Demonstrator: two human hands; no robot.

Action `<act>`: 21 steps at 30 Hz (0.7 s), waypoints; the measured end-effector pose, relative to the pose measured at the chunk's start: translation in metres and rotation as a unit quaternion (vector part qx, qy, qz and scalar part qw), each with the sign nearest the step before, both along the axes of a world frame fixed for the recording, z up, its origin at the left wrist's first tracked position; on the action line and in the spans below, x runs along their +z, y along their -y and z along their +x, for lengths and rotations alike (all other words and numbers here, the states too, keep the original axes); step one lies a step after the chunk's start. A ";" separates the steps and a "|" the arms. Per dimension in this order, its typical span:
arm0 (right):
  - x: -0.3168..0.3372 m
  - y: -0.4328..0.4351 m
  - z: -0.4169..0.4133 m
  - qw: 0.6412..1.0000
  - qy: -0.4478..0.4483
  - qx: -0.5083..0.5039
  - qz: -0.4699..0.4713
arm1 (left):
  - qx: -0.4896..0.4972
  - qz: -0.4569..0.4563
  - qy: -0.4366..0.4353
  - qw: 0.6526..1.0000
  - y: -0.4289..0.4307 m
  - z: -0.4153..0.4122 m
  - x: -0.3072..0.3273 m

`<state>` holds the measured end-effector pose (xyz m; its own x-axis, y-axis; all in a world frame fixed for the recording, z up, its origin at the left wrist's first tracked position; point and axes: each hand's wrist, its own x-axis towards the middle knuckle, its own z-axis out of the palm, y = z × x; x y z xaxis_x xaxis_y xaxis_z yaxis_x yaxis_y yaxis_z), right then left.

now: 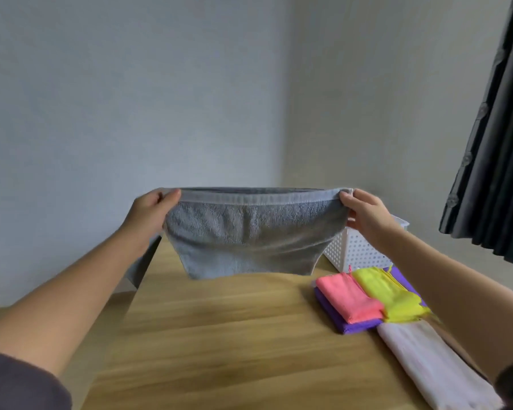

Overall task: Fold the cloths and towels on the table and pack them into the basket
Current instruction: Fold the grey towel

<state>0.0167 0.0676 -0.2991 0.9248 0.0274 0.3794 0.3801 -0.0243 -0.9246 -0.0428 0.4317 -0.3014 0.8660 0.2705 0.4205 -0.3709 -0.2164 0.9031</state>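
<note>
The gray towel hangs in the air above the bench, and no part of it touches the wood. The left hand pinches one top corner and the right hand pinches the other. The fingers on both sides are closed tight on the hem, with the thumbs in front. The hands are pulled apart so the top edge is stretched out, and the rest hangs down loose. I think the person holds it up like this so it falls flat and the sides line up for a fold. The top looks like two layers, so it may be folded in half already, but I cannot be sure. On the right side of the bench lie cloths that are folded. A pink cloth and a yellow cloth sit side by side on top of a purple cloth. A pale towel lies just beside them, nearer the person. The white basket with little holes stands at the back right, partly hidden by the gray towel and the right hand, so I cannot see what is inside. A dark curtain hangs far to the right. The bench under the towel is bare wood, so nothing blocks laying it down there. The folded pile sits between the person and the basket.
</note>
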 end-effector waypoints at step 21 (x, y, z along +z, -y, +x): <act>-0.201 0.034 -0.164 0.962 -0.251 0.103 -0.033 | -0.026 -0.081 -0.233 0.969 0.030 -0.170 -0.200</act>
<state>-0.1470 0.0333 -0.5002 0.9634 0.2380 -0.1233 -0.1115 -0.0624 -0.9918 -0.2123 0.4019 -0.5017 0.9656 0.2520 -0.0635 0.0783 -0.0491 0.9957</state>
